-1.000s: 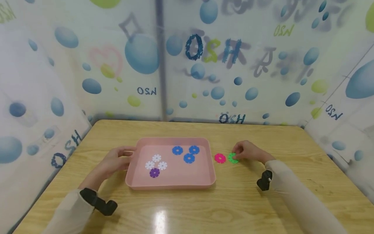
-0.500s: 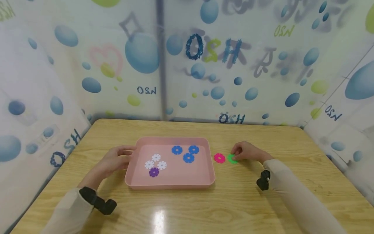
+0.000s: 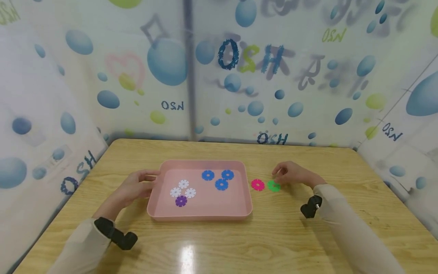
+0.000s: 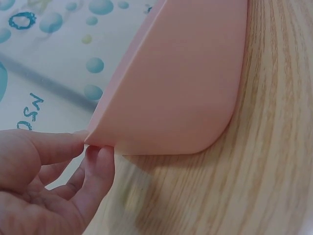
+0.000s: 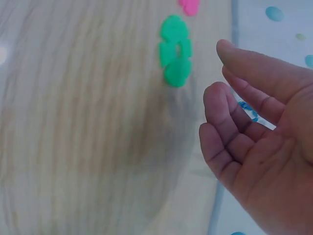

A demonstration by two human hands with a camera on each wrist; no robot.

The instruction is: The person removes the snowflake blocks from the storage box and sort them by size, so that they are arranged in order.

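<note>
My left hand [image 3: 134, 186] pinched the pink tray [image 3: 212, 208], best lightly; right hand [image 3: 293, 174] hung loosely spread by the green notched disc [image 3: 274, 189].

Your left hand [image 3: 135, 187] touched the pink tray [image 3: 208, 209] at its left side; your right hand [image 3: 292, 174] was near the green disc [image 3: 272, 189], right of the magenta disc [image 3: 254, 185].

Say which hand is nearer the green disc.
Right. The right hand hovers close to the green disc, not touching it; the left hand pinches the left rim of the pink tray, across from the disc.
</note>
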